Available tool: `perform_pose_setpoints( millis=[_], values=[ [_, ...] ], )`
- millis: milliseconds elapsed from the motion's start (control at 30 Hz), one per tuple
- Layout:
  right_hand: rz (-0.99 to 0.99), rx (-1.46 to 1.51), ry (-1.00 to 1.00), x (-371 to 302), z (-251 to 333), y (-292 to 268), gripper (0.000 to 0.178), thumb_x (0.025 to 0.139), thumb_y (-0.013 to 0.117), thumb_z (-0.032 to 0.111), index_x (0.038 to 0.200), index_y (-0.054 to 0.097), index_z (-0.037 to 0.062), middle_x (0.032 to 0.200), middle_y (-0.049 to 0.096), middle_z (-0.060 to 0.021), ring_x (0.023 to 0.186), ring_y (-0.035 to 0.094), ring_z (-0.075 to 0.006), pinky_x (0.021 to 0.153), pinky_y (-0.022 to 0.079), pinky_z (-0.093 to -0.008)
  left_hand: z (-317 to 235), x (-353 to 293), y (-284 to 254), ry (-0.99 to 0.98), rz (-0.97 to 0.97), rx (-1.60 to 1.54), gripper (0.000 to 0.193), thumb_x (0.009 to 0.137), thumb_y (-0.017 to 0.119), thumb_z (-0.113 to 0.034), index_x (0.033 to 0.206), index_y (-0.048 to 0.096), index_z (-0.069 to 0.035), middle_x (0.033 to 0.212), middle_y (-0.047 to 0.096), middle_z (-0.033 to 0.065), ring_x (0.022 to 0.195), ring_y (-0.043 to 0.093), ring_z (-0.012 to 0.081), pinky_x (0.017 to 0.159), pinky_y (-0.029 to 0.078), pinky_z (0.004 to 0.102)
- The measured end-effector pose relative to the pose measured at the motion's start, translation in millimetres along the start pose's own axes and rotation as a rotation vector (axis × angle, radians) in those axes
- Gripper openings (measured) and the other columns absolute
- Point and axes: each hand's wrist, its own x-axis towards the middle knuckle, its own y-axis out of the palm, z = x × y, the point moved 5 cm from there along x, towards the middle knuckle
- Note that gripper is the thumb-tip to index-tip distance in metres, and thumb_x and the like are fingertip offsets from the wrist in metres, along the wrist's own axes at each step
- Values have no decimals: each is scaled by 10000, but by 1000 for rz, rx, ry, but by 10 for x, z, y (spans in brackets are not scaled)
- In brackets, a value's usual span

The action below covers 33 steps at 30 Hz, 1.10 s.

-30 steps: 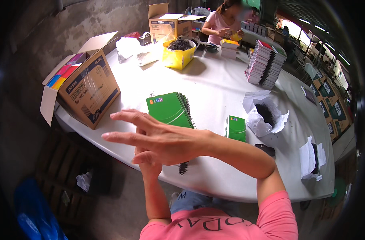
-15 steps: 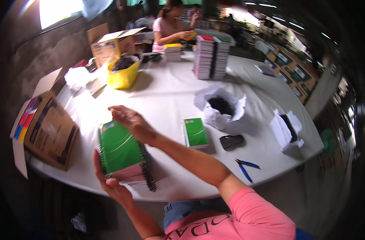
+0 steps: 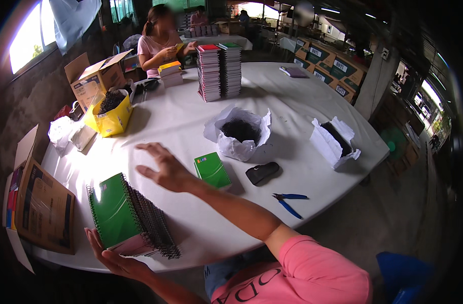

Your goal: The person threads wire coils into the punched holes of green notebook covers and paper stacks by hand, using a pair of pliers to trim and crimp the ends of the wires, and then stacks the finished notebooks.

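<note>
A stack of spiral-bound notebooks with green covers [image 3: 111, 210] stands at the near left of the white table. More black-coiled notebooks [image 3: 153, 223] lean in a row against its right side. My left hand [image 3: 115, 261] rests against the stack's near lower corner, fingers stretched out and not wrapped round it. Above the table, right of the stack, hovers my right hand [image 3: 165, 169], open and holding nothing, its fingers spread. Beyond my right wrist lies a smaller stack of green-covered pads [image 3: 212, 169] without visible coils.
A black case [image 3: 262, 173] and blue-handled pliers [image 3: 290, 202] lie to the right. Black coils fill a paper-wrapped container [image 3: 239, 134], a white box [image 3: 335, 142] and a yellow bin [image 3: 112, 119]. Tall notebook stacks [image 3: 218, 73], a carton [image 3: 44, 213] and a person [image 3: 158, 43] surround the table.
My right hand has moved off the top of the green stack to the open space beside it. My left hand stays at its near corner. The view has shifted.
</note>
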Motion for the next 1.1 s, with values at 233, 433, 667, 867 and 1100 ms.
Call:
perform_pose_setpoints(
  millis=[233, 433, 667, 867, 1100],
  values=[
    [16, -478, 784, -1167, -1956, -1080, 565, 719, 724, 513, 1051, 631, 65, 1024, 626, -213, 960, 622, -320, 817, 475, -425, -737, -249, -262, 314, -399, -108, 507, 987, 307, -402, 1244, 453, 11, 1292, 447, 201, 1228, 443, 353, 1006, 390, 477],
    [55, -508, 737, -1010, -1950, -1122, 409, 690, 775, 432, 785, 694, 42, 775, 678, -153, 784, 656, -324, 727, 496, -411, -1118, -803, 323, 507, 248, -385, 329, 919, 498, -356, 1023, 524, -45, 1051, 488, 149, 1023, 538, 337, 881, 474, 486],
    [-41, -595, 747, -920, -1762, -1065, 378, 690, 787, 367, 860, 675, 49, 898, 680, -170, 888, 647, -332, 777, 498, -428, -1095, -995, 1094, 355, 610, -331, 327, 772, 669, -76, 1084, 585, -31, 1086, 566, 177, 1005, 585, 334, 853, 494, 439],
    [-186, -373, 517, -957, -1654, -1242, 277, 741, 759, 257, 893, 671, 42, 855, 692, -145, 817, 673, -306, 721, 517, -388, -562, -1255, 1501, 106, 806, -56, 469, 771, 670, -53, 1218, 528, -65, 1215, 514, 175, 1119, 531, 350, 902, 452, 447],
    [160, -362, 288, -1456, -505, -1297, 207, 772, 698, 190, 909, 635, 48, 748, 667, -107, 736, 656, -315, 673, 511, -395, -960, -1400, 1292, 350, 714, 31, 585, 793, 666, -158, 1341, 463, -127, 1353, 435, 139, 1299, 386, 333, 1056, 268, 502]
  ],
)
